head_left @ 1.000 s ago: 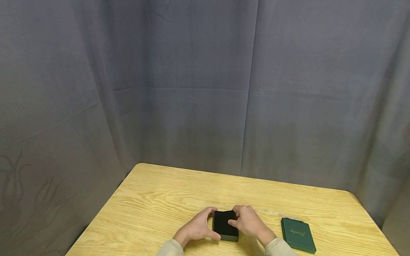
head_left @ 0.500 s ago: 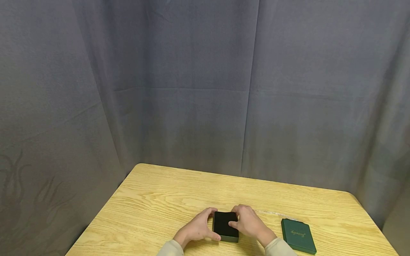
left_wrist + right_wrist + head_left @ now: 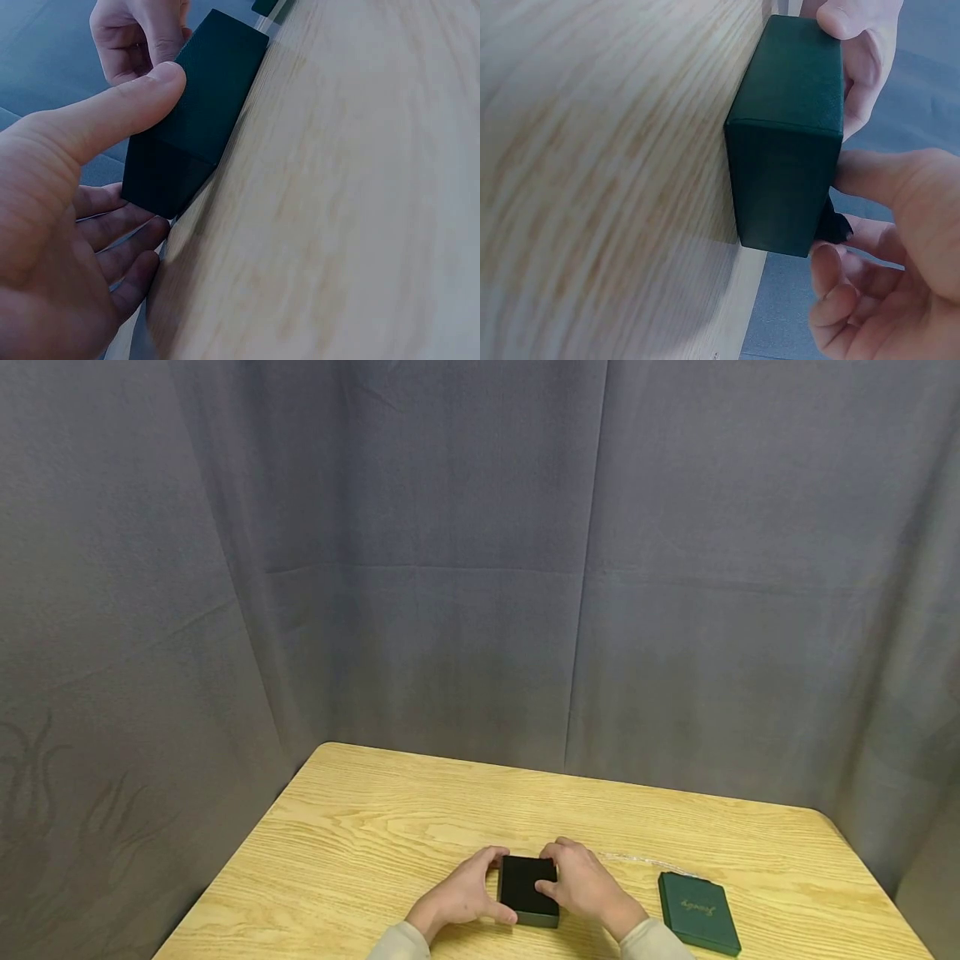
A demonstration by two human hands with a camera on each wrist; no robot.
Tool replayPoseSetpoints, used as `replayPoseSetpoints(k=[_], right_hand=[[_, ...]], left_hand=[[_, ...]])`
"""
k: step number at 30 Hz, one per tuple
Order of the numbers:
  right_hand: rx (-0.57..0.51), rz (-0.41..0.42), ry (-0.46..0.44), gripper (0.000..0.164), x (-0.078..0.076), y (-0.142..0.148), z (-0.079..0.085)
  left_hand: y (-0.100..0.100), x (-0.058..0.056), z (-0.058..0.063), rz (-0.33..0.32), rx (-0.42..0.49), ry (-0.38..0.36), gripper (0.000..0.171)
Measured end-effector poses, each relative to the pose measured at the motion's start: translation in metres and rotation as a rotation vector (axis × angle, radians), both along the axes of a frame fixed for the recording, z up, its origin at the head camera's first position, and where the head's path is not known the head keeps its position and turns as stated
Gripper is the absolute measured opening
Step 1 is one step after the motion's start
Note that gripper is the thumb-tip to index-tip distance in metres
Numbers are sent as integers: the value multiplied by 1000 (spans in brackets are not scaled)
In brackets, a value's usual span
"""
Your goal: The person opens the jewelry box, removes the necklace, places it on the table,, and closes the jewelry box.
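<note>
A small dark green jewelry box base (image 3: 784,187) with a black padded insert (image 3: 525,883) stands on the wooden table between both hands. My left hand (image 3: 467,887) holds it from the left, thumb at the near side and fingers around the far left corner; the left wrist view shows that thumb on the green wall (image 3: 217,82). My right hand (image 3: 583,881) is at the far right corner. Its thumb rests on the insert, and in the right wrist view its fingers pinch a raised black corner of the insert (image 3: 834,223).
A green box lid (image 3: 699,912) with gold lettering lies to the right of my right hand. Behind it a thin, clear, shiny strand (image 3: 645,859) stretches across the table (image 3: 420,802). Grey curtains (image 3: 465,610) hang behind and beside the table.
The insert's far edge, wavy a second ago, looks flatter now. My right hand's fingers have shifted slightly at the far right corner; the left hand and lid stay put.
</note>
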State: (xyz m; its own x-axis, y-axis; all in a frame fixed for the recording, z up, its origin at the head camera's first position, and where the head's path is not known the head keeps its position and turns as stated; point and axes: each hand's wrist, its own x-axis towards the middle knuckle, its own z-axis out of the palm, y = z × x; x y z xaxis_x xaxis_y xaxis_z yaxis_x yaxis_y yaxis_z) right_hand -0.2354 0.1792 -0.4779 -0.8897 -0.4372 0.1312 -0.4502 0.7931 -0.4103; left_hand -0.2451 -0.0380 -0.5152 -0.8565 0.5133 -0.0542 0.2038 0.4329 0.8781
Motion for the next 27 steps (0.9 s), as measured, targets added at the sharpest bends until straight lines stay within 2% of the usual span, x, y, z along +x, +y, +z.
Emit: replayPoseSetpoints(k=[12, 19, 27], right_hand=[[9, -21, 71, 32, 3, -1, -2], [45, 3, 137, 27, 3, 0, -3], [66, 32, 136, 26, 4, 0, -2]], left_hand=[[0, 1, -1, -3, 9, -6, 88], [0, 0, 0, 1, 17, -16, 89], [1, 0, -1, 7, 9, -12, 90]])
